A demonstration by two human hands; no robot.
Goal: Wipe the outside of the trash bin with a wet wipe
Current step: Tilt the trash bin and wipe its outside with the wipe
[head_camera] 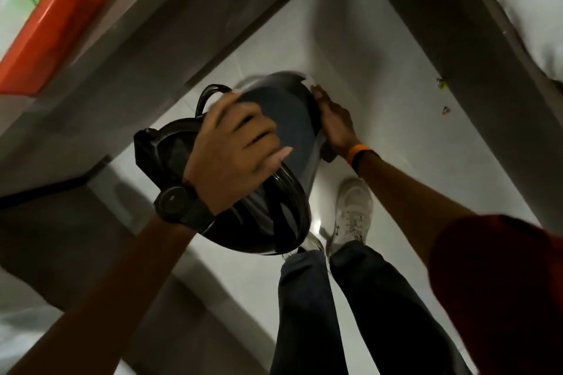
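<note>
Above the pale tiled floor (pixel 359 49), both hands hold a dark trash bin (pixel 292 119) tipped on its side.

Left hand (pixel 234 143), with a black watch (pixel 179 204) on the wrist, is spread and curled over the bin's near upper side beside the black lid (pixel 161 146). Right hand (pixel 333 119), above an orange wristband (pixel 356 155), presses its closed fingers against the bin's far right side; a blurred white scrap (pixel 309 82) at the fingertips may be the wet wipe, though I cannot tell. A white shoe (pixel 353 210) stands on the floor below, just right of the bin.
</note>
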